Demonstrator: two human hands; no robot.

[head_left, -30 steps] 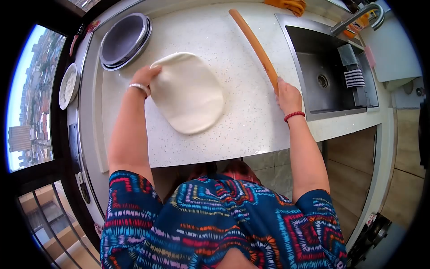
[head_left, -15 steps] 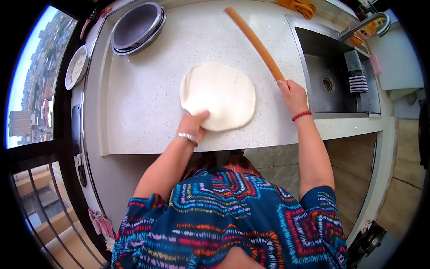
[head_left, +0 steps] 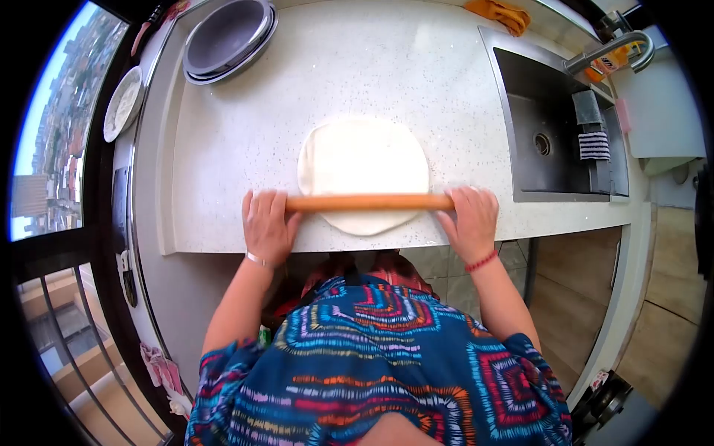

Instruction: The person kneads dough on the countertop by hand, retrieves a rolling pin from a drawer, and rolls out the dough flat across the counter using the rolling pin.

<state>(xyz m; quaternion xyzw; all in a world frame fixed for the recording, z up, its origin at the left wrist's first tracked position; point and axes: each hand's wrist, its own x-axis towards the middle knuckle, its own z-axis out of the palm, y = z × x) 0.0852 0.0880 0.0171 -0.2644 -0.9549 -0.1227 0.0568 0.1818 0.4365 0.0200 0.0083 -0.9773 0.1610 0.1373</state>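
A pale speckled countertop (head_left: 230,149) fills most of the scene, with a steel sink (head_left: 532,97) set into its right side and a curved faucet (head_left: 617,44) over the sink's far corner. A flat, rounded sheet of white dough (head_left: 364,160) lies on the countertop near the front edge, well apart from the stacked gray bowls (head_left: 227,41) at the far left. A wooden rolling pin (head_left: 372,202) lies crosswise over the nearer part of the dough, its 2 ends reaching past the sides. The left hand (head_left: 269,230) has hold of the left end, fingers partly curled over it and slightly blurred, thumb on the near side. The right hand (head_left: 474,223) grips the right end likewise, fingers bent, thumb below. Smaller still are an orange cloth (head_left: 500,13) beyond the sink, a red bracelet (head_left: 482,262) on the right wrist and a pale bracelet (head_left: 259,260) on the left.
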